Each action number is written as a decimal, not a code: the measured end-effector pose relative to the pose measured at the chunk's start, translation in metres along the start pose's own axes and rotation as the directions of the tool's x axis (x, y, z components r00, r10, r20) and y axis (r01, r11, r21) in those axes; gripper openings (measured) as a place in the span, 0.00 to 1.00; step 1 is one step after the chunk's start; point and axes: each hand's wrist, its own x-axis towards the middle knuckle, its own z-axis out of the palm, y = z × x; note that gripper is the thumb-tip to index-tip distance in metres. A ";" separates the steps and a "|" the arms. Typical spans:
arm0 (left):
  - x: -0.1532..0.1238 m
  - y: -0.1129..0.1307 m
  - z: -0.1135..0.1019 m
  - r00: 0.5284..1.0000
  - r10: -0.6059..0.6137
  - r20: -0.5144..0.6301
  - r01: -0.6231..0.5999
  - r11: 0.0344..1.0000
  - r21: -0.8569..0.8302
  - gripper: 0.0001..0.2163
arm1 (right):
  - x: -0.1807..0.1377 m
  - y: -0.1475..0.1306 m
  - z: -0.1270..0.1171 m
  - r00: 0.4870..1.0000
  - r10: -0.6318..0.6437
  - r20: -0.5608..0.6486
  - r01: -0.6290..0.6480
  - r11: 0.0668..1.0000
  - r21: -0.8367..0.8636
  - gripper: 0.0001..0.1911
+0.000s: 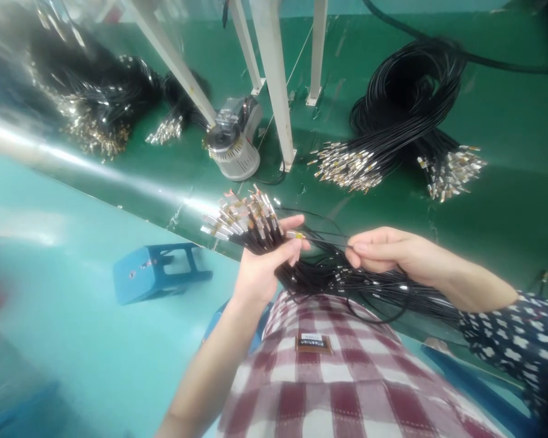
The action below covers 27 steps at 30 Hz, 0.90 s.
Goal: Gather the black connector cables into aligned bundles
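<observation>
My left hand is wrapped round a bunch of thin black cables with metal connector ends that fan out up and to the left. My right hand pinches a single black cable whose yellow-tipped end lies at my left fingertips. The rest of the bunch droops in loops over my lap, on a red and white checked cloth.
On the green table lie coiled cable bundles with connectors at right and at the far left. A round metal machine stands by white frame legs. A blue stool stands on the teal floor.
</observation>
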 end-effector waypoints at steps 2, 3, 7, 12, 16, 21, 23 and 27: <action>-0.001 0.000 0.000 1.000 -0.003 0.008 0.003 1.000 0.000 0.10 | 0.000 0.002 0.000 1.000 0.003 -0.004 -0.003 1.000 -0.013 0.18; -0.002 0.000 0.001 1.000 -0.003 0.005 0.003 1.000 0.007 0.08 | 0.000 0.002 0.001 1.000 0.005 -0.011 -0.006 1.000 -0.029 0.18; -0.003 -0.002 0.002 0.997 0.036 -0.071 -0.034 0.999 0.029 0.06 | -0.004 0.000 0.006 0.994 -0.023 -0.103 0.007 0.988 -0.154 0.19; -0.003 -0.004 0.002 0.986 0.053 -0.157 -0.050 0.998 0.027 0.07 | -0.011 -0.004 0.019 0.957 -0.116 -0.267 0.017 0.938 -0.346 0.22; -0.002 -0.003 0.000 0.985 0.066 -0.161 -0.063 0.998 0.022 0.07 | -0.015 -0.005 0.027 0.941 -0.134 -0.312 -0.056 0.845 -0.532 0.21; -0.003 -0.002 -0.005 0.991 0.048 -0.128 -0.045 0.999 0.024 0.09 | -0.020 -0.007 0.034 0.890 -0.230 -0.393 -0.137 0.689 -0.712 0.17; -0.004 -0.002 -0.005 0.991 0.056 -0.121 -0.053 0.998 0.026 0.10 | -0.022 -0.007 0.034 0.885 -0.248 -0.395 -0.146 0.657 -0.740 0.17; -0.005 -0.004 -0.002 0.976 0.089 -0.198 -0.088 0.996 0.013 0.04 | -0.023 -0.006 0.031 0.883 -0.271 -0.383 -0.147 0.615 -0.774 0.17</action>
